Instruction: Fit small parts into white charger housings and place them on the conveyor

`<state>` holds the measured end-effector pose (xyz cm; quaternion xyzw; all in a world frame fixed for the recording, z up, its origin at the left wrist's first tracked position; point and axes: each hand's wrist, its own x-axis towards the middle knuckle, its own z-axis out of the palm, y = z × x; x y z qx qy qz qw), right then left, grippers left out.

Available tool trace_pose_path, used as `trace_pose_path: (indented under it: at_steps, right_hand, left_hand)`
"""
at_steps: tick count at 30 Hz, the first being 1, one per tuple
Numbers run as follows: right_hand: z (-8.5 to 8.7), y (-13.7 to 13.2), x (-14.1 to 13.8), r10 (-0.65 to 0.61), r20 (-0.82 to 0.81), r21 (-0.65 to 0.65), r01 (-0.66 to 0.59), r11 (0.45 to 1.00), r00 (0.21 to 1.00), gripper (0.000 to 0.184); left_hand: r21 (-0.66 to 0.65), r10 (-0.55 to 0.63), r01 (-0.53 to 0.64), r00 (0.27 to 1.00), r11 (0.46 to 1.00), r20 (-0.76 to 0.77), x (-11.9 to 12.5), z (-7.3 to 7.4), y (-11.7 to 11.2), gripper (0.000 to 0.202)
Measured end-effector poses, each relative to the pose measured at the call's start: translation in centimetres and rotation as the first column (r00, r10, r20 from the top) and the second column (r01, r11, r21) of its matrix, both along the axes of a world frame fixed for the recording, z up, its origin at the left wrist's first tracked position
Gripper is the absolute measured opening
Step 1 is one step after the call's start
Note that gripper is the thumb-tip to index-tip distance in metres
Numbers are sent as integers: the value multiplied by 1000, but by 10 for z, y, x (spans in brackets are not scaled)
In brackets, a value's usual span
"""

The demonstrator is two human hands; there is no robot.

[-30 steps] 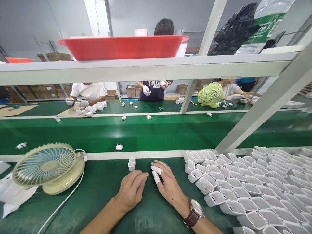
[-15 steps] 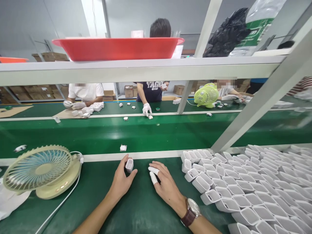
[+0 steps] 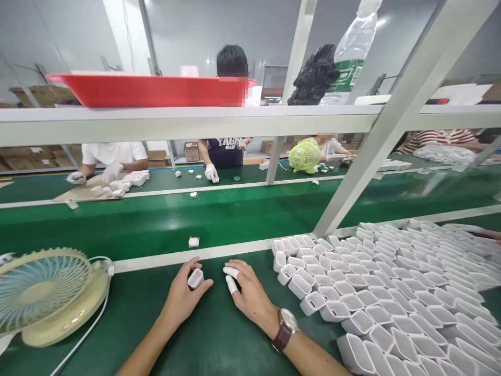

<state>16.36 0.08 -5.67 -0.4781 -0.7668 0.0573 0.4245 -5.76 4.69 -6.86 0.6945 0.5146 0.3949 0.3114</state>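
My left hand [image 3: 183,297] is closed round a small white plastic shell [image 3: 195,278] that stands on the green bench in front of me. My right hand [image 3: 246,293] rests flat on the bench just right of it, fingers spread, with white finger cots on two fingertips and a watch [image 3: 285,329] on the wrist. It holds nothing. To the right lies a large packed field of the same white shells [image 3: 376,292], lying in rows.
A cream desk fan [image 3: 47,292] with a white cable stands at the left. A green conveyor belt [image 3: 235,214] runs across, with one white part [image 3: 193,241] near its front edge. Beyond it several people work at the far bench. A red tray [image 3: 148,90] sits on the overhead shelf.
My left hand reached forward from the bench and closed on the upright white shell. The view has swung to the right. A gloved hand across the belt came down to the far bench.
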Motion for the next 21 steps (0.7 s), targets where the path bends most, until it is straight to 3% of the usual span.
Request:
trace_pose_path:
  at_steps: [9, 15, 18, 21]
  right_hand:
    - [2, -3, -2, -11, -15, 20, 11, 1000, 1000, 33]
    - [7, -6, 1, -8, 19, 102, 6, 995, 1000, 35]
    - [15, -15, -1, 91, 121, 188, -113, 976, 988, 41]
    - [18, -32, -11, 245, 256, 198, -298, 934, 935, 40]
  left_hand:
    - [-62, -69, 71, 997, 996, 36, -10, 5, -3, 78]
    - [-77, -107, 109, 994, 991, 24, -17, -1, -3, 83]
    - [-29, -66, 69, 995, 997, 77, -16, 0, -12, 74]
    - [67, 45, -58, 984, 996, 171, -15, 7, -26, 59]
